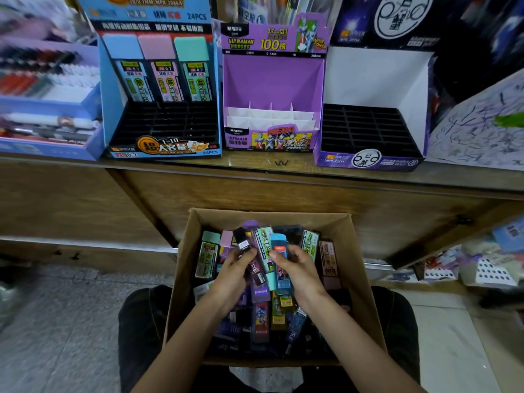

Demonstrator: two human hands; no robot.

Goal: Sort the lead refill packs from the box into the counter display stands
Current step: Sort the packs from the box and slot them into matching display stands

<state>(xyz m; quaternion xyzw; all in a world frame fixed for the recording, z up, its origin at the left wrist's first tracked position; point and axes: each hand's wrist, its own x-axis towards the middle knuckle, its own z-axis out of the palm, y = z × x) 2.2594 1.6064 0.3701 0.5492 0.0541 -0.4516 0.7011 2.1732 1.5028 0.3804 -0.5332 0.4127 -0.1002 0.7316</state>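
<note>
On my feed, the left hand [234, 269] curls its fingers round a small black lead refill pack [242, 243] with a white label, whose top end stands above the heap. The right hand [296, 269] pinches a blue-capped clear refill pack [279, 252] between thumb and fingers. The two hands nearly meet.

Both reach into an open brown cardboard box [355, 251] resting on the person's lap, between knees in dark trousers [136, 313]. I see the box filled with a loose jumble of refill packs [262, 316] in teal, purple, pink and black.

Beyond the box runs a wooden counter [283, 165] bearing three stands side by side. The blue cardboard display stand [110, 89] on the left holds three packs [163, 78] upright in its back row, capped blue, pink and teal, above a black slotted tray. The purple cardboard stand [272, 80] in the middle has white card dividers. The white-lined stand [377, 75] on the right has a black slotted tray.
</note>
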